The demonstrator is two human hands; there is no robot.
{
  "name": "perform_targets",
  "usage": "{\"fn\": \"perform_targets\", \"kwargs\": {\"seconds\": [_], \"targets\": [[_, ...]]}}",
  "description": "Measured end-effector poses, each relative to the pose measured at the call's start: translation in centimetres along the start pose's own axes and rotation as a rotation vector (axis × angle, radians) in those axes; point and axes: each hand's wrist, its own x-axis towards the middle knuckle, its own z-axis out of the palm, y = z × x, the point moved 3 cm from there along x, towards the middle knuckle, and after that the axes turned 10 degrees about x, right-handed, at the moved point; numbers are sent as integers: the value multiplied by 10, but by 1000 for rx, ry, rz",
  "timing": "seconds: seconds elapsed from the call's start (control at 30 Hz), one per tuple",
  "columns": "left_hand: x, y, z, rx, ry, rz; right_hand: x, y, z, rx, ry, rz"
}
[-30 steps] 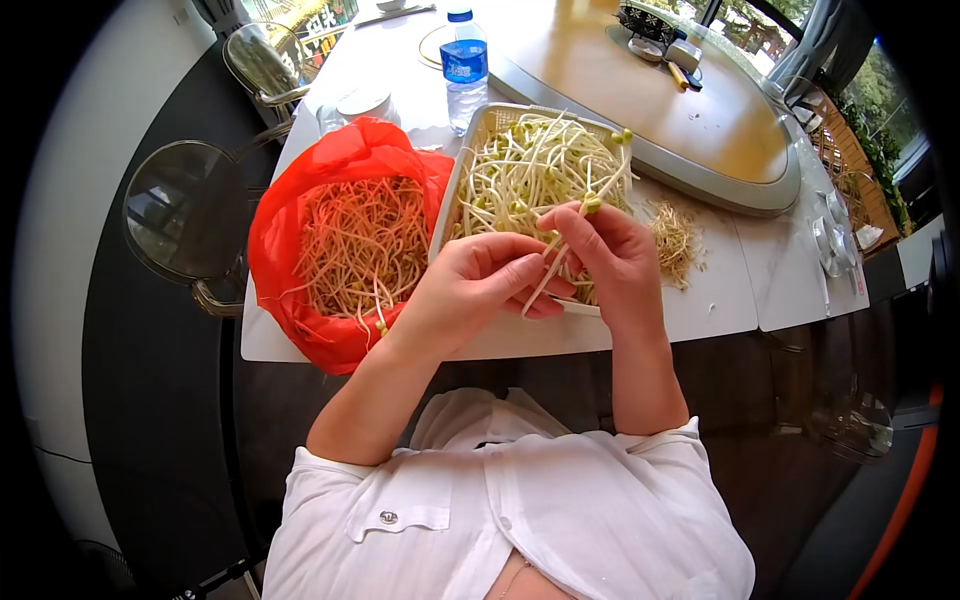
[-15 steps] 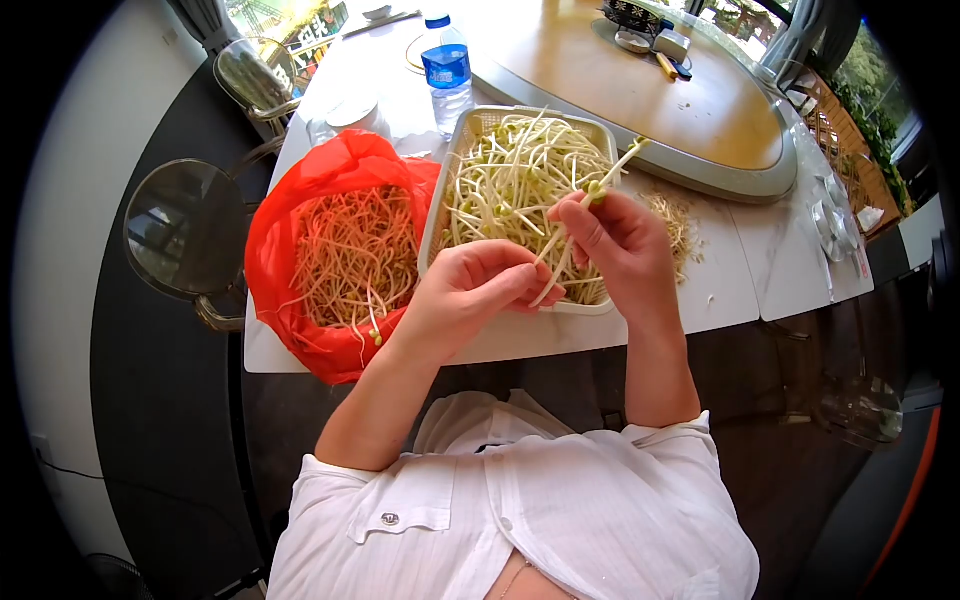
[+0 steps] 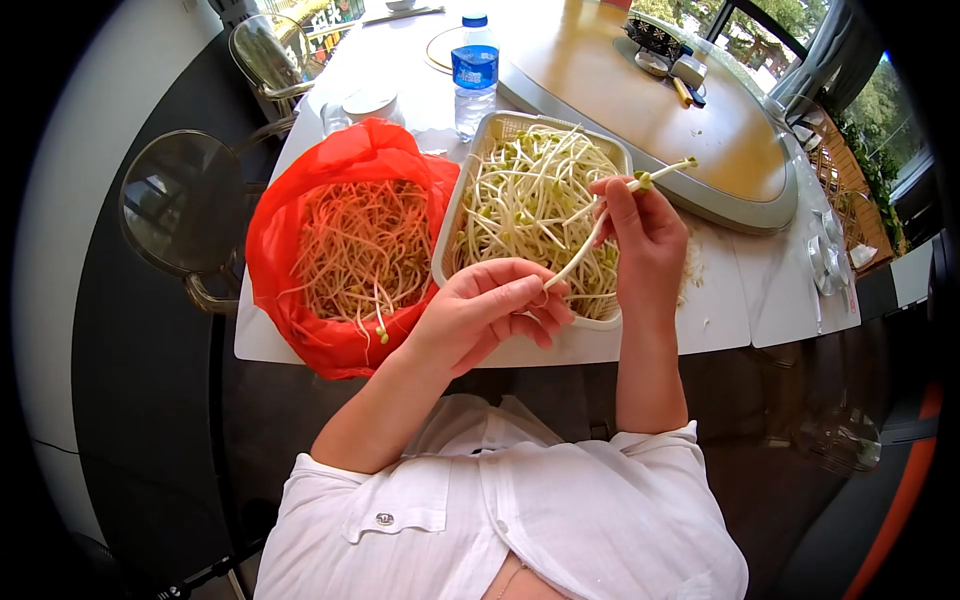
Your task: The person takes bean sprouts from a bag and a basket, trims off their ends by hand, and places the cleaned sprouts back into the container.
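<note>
Between my two hands, over the front right of a white plastic basket (image 3: 449, 222), stretches a pale bean sprout (image 3: 578, 258). My left hand (image 3: 496, 312) pinches its lower end between thumb and index finger, the other fingers loosely curled. Higher up and to the right, my right hand (image 3: 648, 225) is closed on the sprout near its green head; another stem end sticks out to the right from that grip. White bean sprouts (image 3: 535, 190) are heaped in the basket. Left of it, an open red plastic bag (image 3: 268, 245) holds thin, tangled sprout roots (image 3: 360, 250).
Behind the basket stand a water bottle (image 3: 475, 80) and a glass jar (image 3: 370, 103). A round turntable (image 3: 650, 120) takes up the table's far side, with a black basket (image 3: 652, 37) on it. Transparent chairs (image 3: 180, 205) stand at the left.
My right hand has moved up and right, away from my left, so more of the sprout shows between them. The view has shifted slightly.
</note>
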Motion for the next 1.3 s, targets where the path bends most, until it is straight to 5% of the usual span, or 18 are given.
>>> {"fn": "perform_targets", "kwargs": {"seconds": [0.23, 0.3, 0.5, 0.63, 0.83, 0.97, 1.17, 1.3], "targets": [[-10, -8, -6, 162, 207, -49, -8, -3, 16, -148, -25, -77], [-17, -13, -10, 264, 285, -119, -12, -6, 29, -399, -163, -290], [-34, -20, -11, -20, 349, -123, -15, -8, 68, -601, -306, -486], [-51, -29, -13, 19, 373, -119, 1, 16, 75, -540, -264, -369], [-63, -36, -17, 24, 311, -174, -1, 57, 68, -945, -469, 202], [-64, -35, -20, 50, 310, -153, -5, 39, 63, -945, -459, 185], [-58, -32, -16, 162, 300, -75, -3, -1, 48, -711, -257, -101], [-31, -23, 8, 579, 339, 235, -5, -25, -5, -519, 95, -129]]}}
